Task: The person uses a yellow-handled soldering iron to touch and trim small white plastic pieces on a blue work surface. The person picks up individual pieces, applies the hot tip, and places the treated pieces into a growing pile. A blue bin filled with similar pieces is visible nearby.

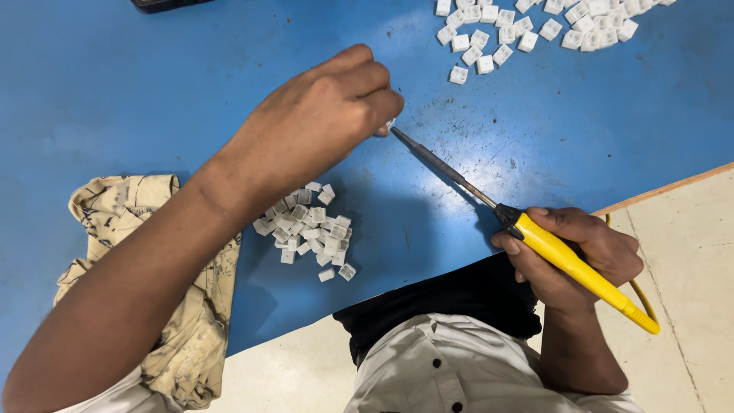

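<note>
We pinch one small white block (388, 125) in the left hand (321, 122), fingers clenched around it just above the blue counter (138, 92). The right hand (581, 256) grips the yellow-handled soldering iron (535, 237), fingers wrapped tight, its dark tip touching the block. To do this well, we judge — keep the block still, fingertips back from the hot tip, and the touch brief. The block is mostly hidden; it looks pale, squarish, plastic. More lie in a near pile (310, 229) and a far pile (527, 27).
</note>
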